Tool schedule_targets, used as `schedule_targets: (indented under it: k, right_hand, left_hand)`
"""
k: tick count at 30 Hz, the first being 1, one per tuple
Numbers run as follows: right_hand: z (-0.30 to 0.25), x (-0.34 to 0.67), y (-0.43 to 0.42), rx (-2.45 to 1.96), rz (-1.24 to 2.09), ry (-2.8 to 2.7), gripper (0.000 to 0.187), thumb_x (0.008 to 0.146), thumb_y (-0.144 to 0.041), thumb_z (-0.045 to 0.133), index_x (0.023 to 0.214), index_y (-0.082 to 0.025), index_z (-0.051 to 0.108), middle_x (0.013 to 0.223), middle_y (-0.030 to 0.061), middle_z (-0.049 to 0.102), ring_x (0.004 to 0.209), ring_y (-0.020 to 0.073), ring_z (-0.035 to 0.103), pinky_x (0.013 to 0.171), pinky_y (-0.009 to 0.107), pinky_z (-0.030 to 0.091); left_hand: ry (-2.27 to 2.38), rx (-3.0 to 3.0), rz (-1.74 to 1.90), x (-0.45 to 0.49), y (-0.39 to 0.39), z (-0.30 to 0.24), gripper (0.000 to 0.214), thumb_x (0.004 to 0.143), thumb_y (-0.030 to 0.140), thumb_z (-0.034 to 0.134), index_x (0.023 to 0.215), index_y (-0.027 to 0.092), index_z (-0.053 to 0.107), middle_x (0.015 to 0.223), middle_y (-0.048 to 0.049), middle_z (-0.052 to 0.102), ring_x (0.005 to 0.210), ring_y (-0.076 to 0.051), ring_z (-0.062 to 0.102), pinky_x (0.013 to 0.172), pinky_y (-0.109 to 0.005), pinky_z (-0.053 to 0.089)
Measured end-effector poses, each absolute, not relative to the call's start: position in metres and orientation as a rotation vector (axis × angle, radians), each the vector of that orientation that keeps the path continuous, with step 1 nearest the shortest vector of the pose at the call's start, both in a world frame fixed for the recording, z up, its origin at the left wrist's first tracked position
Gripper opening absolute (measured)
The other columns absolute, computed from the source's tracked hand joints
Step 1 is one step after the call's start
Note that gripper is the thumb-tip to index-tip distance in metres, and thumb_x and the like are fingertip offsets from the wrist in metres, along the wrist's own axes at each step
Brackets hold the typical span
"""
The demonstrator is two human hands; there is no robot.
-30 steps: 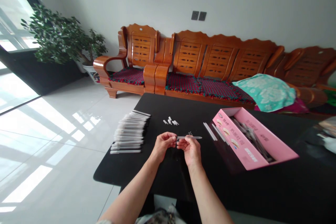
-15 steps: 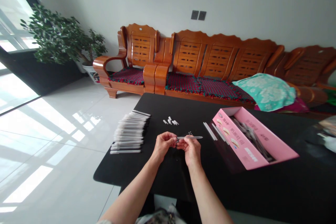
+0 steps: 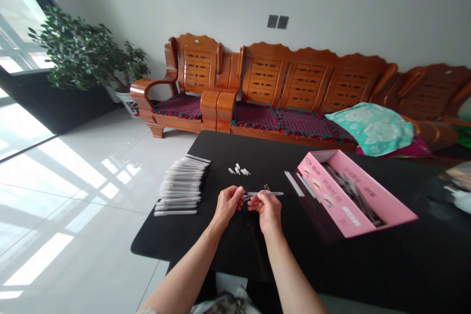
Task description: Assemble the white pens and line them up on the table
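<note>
Just above the black table, my right hand grips a slim pale pen whose pointed end faces right. At the pen's left end, my left hand is closed in a pinch; its fingertips cover whatever small part is there. White pen caps lie loose beyond my hands. Small dark pieces sit just behind my right hand, partly hidden. A long row of pale pens with dark ends is laid out on the left.
A pink open box holding dark slim parts stands on the right. Beside it lie a few white sticks. Behind the table runs a wooden bench, with a turquoise cloth on it. A potted plant is at left.
My left hand has shifted slightly to the left, baring a bit more of the pen's left end. My right hand and the things on the table stay much the same.
</note>
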State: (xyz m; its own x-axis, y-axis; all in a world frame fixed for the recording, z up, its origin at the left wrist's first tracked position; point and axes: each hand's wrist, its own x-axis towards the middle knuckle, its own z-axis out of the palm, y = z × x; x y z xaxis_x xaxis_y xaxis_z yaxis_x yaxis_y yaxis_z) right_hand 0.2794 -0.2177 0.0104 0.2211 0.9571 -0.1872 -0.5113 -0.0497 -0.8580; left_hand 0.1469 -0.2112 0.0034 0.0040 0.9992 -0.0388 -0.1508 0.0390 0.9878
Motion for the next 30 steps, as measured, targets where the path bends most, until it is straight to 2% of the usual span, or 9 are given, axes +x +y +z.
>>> schedule_targets:
  k: [3, 7, 13, 15, 18, 21, 24, 27, 30]
  right_hand:
    - [0.01, 0.2782, -0.217, -1.022, 1.304, -0.576, 0.024, 0.064, -0.027, 0.074, 0.08, -0.015, 0.06, 0.057, 0.0036, 0.07, 0.045, 0.0196, 0.067, 0.038, 0.025, 0.054]
    - [0.01, 0.2768, -0.216, -1.03, 1.309, -0.577, 0.025, 0.064, -0.027, 0.074, 0.081, -0.015, 0.06, 0.057, 0.0035, 0.071, 0.045, 0.0197, 0.067, 0.038, 0.025, 0.054]
    - [0.0096, 0.2779, -0.2164, -1.034, 1.306, -0.572, 0.025, 0.065, -0.029, 0.074, 0.08, -0.015, 0.06, 0.056, 0.003, 0.07, 0.044, 0.0185, 0.066, 0.037, 0.024, 0.054]
    - [0.009, 0.278, -0.2164, -1.038, 1.306, -0.567, 0.025, 0.064, -0.029, 0.074, 0.079, -0.015, 0.06, 0.056, 0.0031, 0.07, 0.043, 0.0187, 0.066, 0.037, 0.024, 0.054]
    - [0.008, 0.2778, -0.216, -1.041, 1.308, -0.564, 0.025, 0.064, -0.028, 0.074, 0.08, -0.015, 0.06, 0.057, 0.0034, 0.07, 0.044, 0.0191, 0.067, 0.037, 0.024, 0.054]
    - [0.0071, 0.2778, -0.2153, -1.041, 1.312, -0.571, 0.026, 0.064, -0.028, 0.075, 0.081, -0.015, 0.06, 0.057, 0.0033, 0.07, 0.045, 0.0193, 0.067, 0.038, 0.024, 0.054]
    - [0.0067, 0.2784, -0.2151, -1.036, 1.31, -0.574, 0.027, 0.064, -0.029, 0.075, 0.081, -0.015, 0.06, 0.057, 0.0028, 0.07, 0.044, 0.0188, 0.067, 0.038, 0.024, 0.054]
    - [0.0072, 0.2789, -0.2154, -1.035, 1.309, -0.57, 0.027, 0.064, -0.029, 0.075, 0.081, -0.015, 0.06, 0.057, 0.0028, 0.07, 0.044, 0.0187, 0.066, 0.038, 0.024, 0.054]
    - [0.0079, 0.2787, -0.2156, -1.043, 1.311, -0.569, 0.026, 0.064, -0.029, 0.074, 0.081, -0.015, 0.06, 0.056, 0.0032, 0.07, 0.043, 0.0188, 0.066, 0.037, 0.024, 0.053]
  left_hand:
    - [1.186, 1.12, 1.183, 0.1456, -0.2109, 0.0018, 0.05, 0.084, 0.06, 0.057, 0.07, 0.012, 0.064, 0.057, -0.0014, 0.059, 0.043, -0.007, 0.046, 0.037, -0.017, 0.031]
    - [1.159, 1.121, 1.19, 0.145, -0.2091, 0.0008, 0.044, 0.078, 0.055, 0.067, 0.066, 0.013, 0.06, 0.052, 0.0015, 0.055, 0.041, -0.006, 0.044, 0.038, -0.016, 0.031]
    - [0.996, 1.071, 1.303, 0.1452, -0.2063, 0.0004, 0.043, 0.064, 0.041, 0.082, 0.092, 0.012, 0.067, 0.072, -0.0017, 0.065, 0.058, -0.01, 0.057, 0.051, -0.019, 0.046]
    - [1.04, 1.076, 1.298, 0.1447, -0.2065, 0.0006, 0.045, 0.067, 0.046, 0.079, 0.094, 0.012, 0.067, 0.075, -0.0025, 0.066, 0.058, -0.01, 0.058, 0.05, -0.019, 0.045]
    - [1.179, 1.116, 1.193, 0.1436, -0.2077, 0.0011, 0.046, 0.079, 0.058, 0.063, 0.075, 0.012, 0.065, 0.059, -0.0007, 0.06, 0.045, -0.008, 0.049, 0.039, -0.018, 0.035]
    - [1.184, 1.136, 1.145, 0.1432, -0.2078, 0.0014, 0.048, 0.078, 0.058, 0.064, 0.065, 0.013, 0.061, 0.05, 0.0015, 0.054, 0.04, -0.007, 0.043, 0.038, -0.018, 0.031]
    - [1.116, 1.14, 1.207, 0.1436, -0.2061, 0.0011, 0.04, 0.071, 0.05, 0.074, 0.07, 0.012, 0.063, 0.053, 0.0021, 0.055, 0.044, -0.007, 0.046, 0.042, -0.018, 0.036]
    - [1.03, 1.113, 1.285, 0.144, -0.2042, -0.0003, 0.042, 0.064, 0.043, 0.082, 0.089, 0.012, 0.067, 0.07, -0.0008, 0.064, 0.055, -0.009, 0.055, 0.05, -0.019, 0.045]
    - [1.091, 1.115, 1.263, 0.144, -0.2042, -0.002, 0.042, 0.075, 0.051, 0.072, 0.089, 0.012, 0.067, 0.071, -0.0024, 0.064, 0.054, -0.01, 0.055, 0.046, -0.019, 0.043]
